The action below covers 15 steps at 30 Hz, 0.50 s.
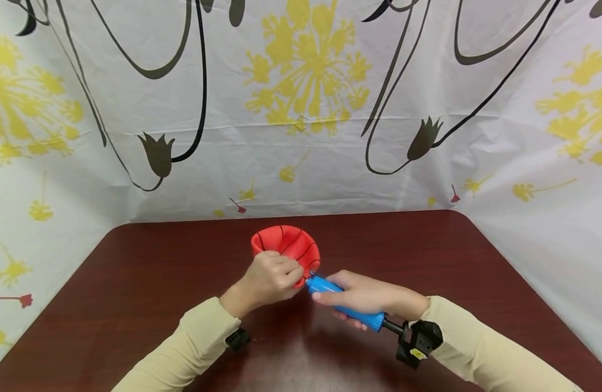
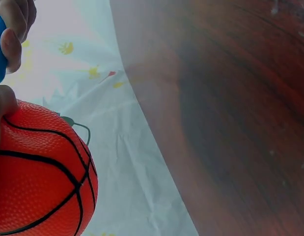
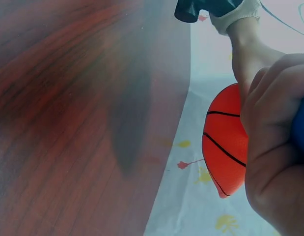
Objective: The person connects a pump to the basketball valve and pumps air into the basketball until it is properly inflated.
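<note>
A soft red toy basketball (image 1: 286, 239) with black lines is dented inward like a bowl, its hollow facing the head camera. My left hand (image 1: 273, 275) grips its near edge, fingers curled over the rim. In the left wrist view, the rounded pebbled side of the basketball (image 2: 48, 172) shows. My right hand (image 1: 366, 296) is wrapped around a blue hand pump (image 1: 322, 285), whose black rod sticks out toward the wrist. The pump's tip lies right at the ball's edge, beside the left fingers. The right wrist view shows the right hand (image 3: 277, 142) partly hiding the ball.
A dark reddish-brown wooden table (image 1: 183, 261) lies under both hands. White cloth (image 1: 330, 179) with yellow flowers and dark stems hangs behind and at both sides. Black wrist cameras are strapped on both sleeves.
</note>
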Motion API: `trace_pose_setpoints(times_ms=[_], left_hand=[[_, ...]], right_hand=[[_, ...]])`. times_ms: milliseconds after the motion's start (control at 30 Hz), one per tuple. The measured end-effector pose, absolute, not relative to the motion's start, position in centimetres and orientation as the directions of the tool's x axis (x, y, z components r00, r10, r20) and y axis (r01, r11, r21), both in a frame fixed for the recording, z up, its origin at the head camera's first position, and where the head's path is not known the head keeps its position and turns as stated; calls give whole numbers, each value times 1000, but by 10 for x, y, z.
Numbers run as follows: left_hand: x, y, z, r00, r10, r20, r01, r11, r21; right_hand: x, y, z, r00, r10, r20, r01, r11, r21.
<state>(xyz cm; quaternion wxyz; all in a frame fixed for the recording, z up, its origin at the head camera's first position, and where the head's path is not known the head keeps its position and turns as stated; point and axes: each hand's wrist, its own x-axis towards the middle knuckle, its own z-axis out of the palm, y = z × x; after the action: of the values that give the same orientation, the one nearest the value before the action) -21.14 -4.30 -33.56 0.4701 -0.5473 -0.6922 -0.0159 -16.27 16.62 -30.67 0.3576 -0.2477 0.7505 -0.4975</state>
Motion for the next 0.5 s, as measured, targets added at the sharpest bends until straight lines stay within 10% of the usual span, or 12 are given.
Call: trace_pose_setpoints(times_ms=[267, 500], left_hand=[[-215, -42, -337, 116, 746, 656, 729, 384, -566], [-217, -41, -339, 45, 743, 667, 692, 459, -557]], right_hand=[[-163, 168, -306, -613, -734, -292, -19, 383, -924], [-164, 173, -310, -659, -688, -304, 42, 370, -928]])
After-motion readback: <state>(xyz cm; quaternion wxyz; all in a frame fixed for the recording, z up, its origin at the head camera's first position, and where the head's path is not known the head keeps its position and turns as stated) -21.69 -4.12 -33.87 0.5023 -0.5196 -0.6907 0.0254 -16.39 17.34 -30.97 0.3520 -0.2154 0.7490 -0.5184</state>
